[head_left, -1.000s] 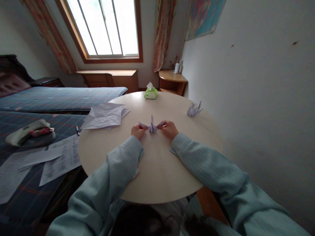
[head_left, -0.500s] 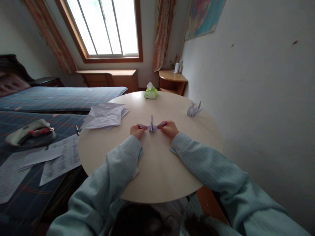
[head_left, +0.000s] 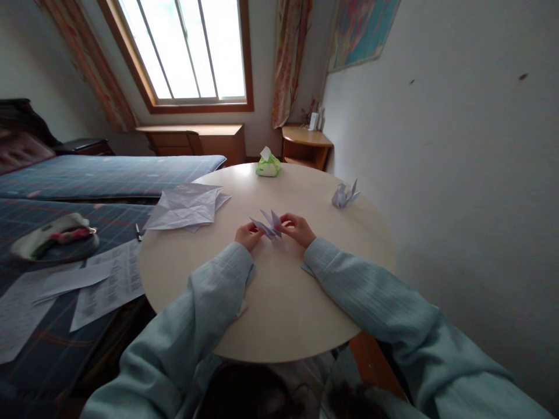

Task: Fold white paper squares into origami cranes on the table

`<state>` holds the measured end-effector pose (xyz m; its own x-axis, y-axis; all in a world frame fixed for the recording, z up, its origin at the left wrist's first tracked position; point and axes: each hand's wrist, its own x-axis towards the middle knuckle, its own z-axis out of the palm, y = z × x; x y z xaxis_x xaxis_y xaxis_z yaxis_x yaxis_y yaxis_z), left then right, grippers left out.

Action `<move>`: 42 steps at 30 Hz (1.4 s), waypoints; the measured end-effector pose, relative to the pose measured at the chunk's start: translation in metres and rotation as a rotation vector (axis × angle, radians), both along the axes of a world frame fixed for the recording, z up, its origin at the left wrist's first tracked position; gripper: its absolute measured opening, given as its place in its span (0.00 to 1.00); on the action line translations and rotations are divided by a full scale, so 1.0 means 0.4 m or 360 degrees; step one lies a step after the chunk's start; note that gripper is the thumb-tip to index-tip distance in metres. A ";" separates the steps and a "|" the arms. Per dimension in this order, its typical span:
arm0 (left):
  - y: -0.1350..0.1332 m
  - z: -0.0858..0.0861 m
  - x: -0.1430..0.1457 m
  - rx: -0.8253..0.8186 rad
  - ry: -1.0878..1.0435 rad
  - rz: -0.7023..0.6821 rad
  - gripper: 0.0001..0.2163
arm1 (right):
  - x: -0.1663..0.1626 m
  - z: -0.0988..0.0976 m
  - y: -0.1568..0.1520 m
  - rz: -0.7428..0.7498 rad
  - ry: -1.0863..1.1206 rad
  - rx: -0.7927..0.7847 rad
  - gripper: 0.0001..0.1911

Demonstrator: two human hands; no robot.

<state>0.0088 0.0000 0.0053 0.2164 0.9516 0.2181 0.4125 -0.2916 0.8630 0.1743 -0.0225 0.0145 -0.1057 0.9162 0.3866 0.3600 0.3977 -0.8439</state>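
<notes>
Between my two hands is a pale lilac paper crane [head_left: 271,226], held just above the middle of the round table [head_left: 279,302]. My left hand [head_left: 249,236] pinches it from the left side, fingers closed on the paper. On the other side, my right hand [head_left: 299,228] grips it between thumb and fingers. Pointed tips of the folded paper stick up between the hands. Another folded paper crane [head_left: 345,195] stands by itself toward the table's right edge.
Creased paper sheets [head_left: 187,205] lie at the table's left. A green tissue pack [head_left: 268,164] sits at the far edge. Left of the table, a bed holds printed papers [head_left: 111,283], a pen [head_left: 138,232] and a grey-white bag [head_left: 55,237]. A wall rises on the right.
The crane has turned and its wings, spread out sideways before, now point more upward. Both hands have come closer together around it.
</notes>
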 end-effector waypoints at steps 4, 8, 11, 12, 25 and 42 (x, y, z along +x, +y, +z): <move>-0.006 0.001 0.005 0.0044 -0.0031 -0.0044 0.08 | -0.003 0.002 -0.005 -0.0001 -0.0042 0.0049 0.13; -0.009 0.000 0.009 0.0053 -0.0069 -0.0108 0.08 | -0.002 0.005 -0.006 0.0024 -0.0128 0.0056 0.13; -0.010 0.000 0.009 0.0022 -0.0123 -0.0176 0.10 | -0.001 0.004 -0.003 0.0042 -0.0137 0.0040 0.12; -0.011 0.000 0.009 0.0013 -0.0150 -0.0206 0.10 | 0.000 0.002 -0.002 0.0041 -0.0126 0.0030 0.12; -0.008 0.024 0.001 -0.0587 -0.0795 -0.0520 0.14 | -0.011 -0.002 -0.001 0.0357 0.0548 -0.0489 0.13; -0.017 0.040 -0.002 -0.0341 -0.1003 -0.0484 0.11 | -0.021 0.001 -0.016 0.0415 0.0641 -0.0705 0.10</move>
